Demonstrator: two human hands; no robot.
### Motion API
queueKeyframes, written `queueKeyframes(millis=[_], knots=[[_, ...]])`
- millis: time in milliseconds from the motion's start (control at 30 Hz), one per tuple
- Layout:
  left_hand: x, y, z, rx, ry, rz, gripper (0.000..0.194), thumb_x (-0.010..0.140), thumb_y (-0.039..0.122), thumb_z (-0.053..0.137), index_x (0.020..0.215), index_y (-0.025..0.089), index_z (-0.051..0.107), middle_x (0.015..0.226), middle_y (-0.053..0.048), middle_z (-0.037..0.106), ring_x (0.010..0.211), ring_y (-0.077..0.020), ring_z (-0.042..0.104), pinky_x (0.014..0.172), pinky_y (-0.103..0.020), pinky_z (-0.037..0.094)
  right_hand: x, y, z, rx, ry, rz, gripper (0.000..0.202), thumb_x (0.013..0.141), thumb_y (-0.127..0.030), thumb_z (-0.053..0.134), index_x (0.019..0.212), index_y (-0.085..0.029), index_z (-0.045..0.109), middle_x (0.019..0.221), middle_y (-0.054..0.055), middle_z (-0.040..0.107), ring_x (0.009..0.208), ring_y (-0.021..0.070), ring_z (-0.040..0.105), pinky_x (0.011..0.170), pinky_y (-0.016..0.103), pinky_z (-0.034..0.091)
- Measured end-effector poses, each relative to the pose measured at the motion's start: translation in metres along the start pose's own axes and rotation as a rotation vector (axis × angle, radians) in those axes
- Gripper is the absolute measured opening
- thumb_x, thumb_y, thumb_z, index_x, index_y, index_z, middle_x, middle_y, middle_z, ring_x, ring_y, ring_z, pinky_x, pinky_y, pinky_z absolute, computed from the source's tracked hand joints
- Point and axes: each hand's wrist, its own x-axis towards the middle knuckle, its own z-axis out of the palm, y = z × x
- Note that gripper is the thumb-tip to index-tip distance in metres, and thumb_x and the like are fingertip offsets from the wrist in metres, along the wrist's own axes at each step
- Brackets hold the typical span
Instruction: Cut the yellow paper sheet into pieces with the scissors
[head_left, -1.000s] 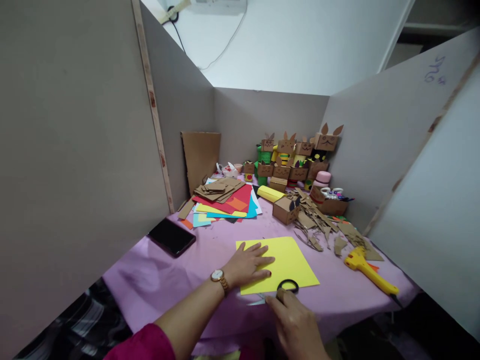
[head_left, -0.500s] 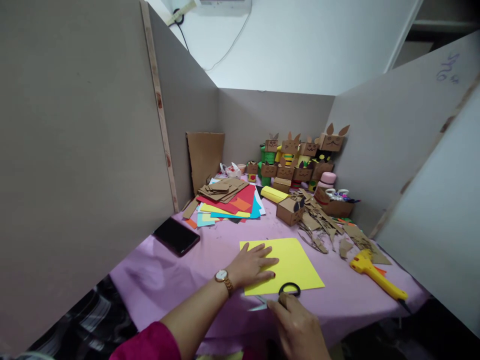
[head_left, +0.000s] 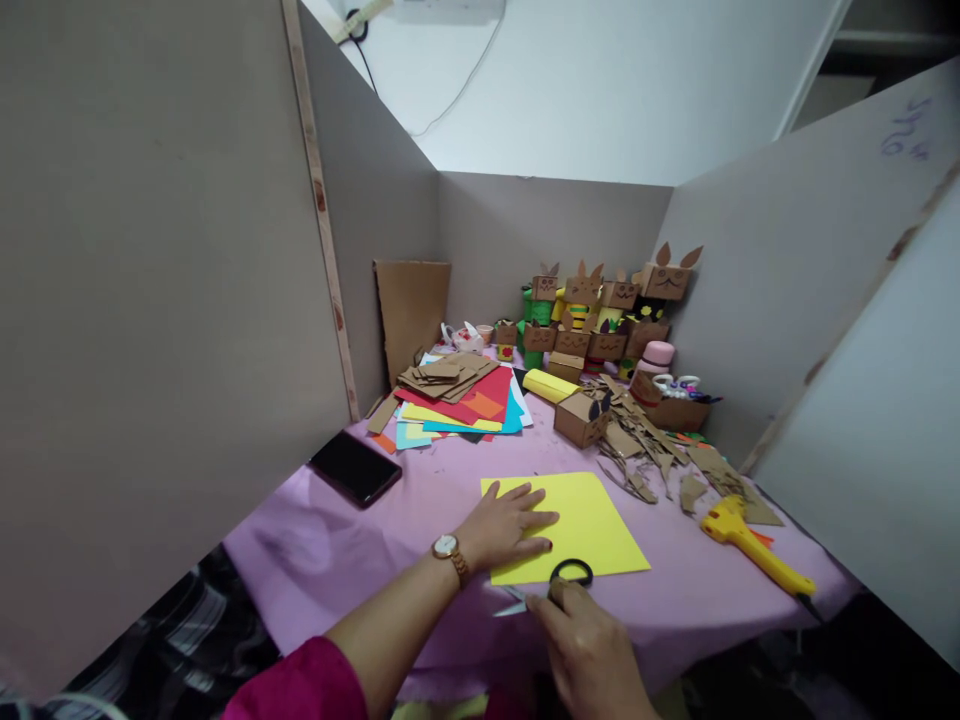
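Yellow sheet (head_left: pixel 596 525), near side: left hand (head_left: pixel 504 528) laid flat upon it, outspread, grasping nothing; right hand (head_left: pixel 594 640) gripping black-handled scissors (head_left: pixel 516 607) by its near edge.

Person wears a plain magenta sleeve (head_left: pixel 304 682) on the left arm, ends around the elbow. Wristwatch (head_left: pixel 448 549) on same arm: round white dial, gold-tone case, linked metal bracelet (head_left: pixel 460 573). Left hand (head_left: pixel 501 530) has dark polish on the thumbnail (head_left: pixel 550 546).

Head cam looks fwd & down from over the nr edge of the table (head_left: pixel 442 480). Close range; back panel (head_left: pixel 487 230) beyond far edge also in view.
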Motion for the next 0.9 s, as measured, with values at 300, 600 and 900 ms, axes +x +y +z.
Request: queueKeyframes(millis=[300,600,900], knots=[[0.000,0.001,0.000,-0.022,0.004,-0.004,0.049,0.088,0.056,0.037,0.132,0.034,0.043,0.147,-0.009,0.037,0.135,-0.0299,0.029,0.102,-0.063,0.020,0.001,-0.001,0.006,0.001,0.058,-0.027,0.034,0.072,0.001,0.046,0.090,-0.024,0.062,0.079,0.003,0.063,0.072,0.0189,0.059,0.063,0.025,0.040],[0.000,0.001,-0.001,-0.044,0.003,-0.011,0.049,0.087,0.054,0.040,0.131,0.033,0.044,0.147,-0.009,0.037,0.135,-0.0306,0.029,0.102,-0.064,0.019,0.001,-0.004,0.014,-0.006,0.118,-0.066,0.029,0.072,-0.002,0.044,0.081,-0.023,0.062,0.071,0.004,0.061,0.065,0.0198,0.056,0.057,0.027,0.037],[-0.003,0.007,-0.014,-0.034,-0.004,-0.033,0.047,0.088,0.052,0.041,0.130,0.033,0.046,0.145,-0.011,0.040,0.134,-0.0325,0.031,0.100,-0.065,0.023,-0.003,0.013,-0.018,-0.020,0.178,-0.168,0.021,0.085,-0.013,0.048,0.083,-0.025,0.064,0.061,0.000,0.058,0.055,0.0136,0.057,0.049,0.021,0.038]])
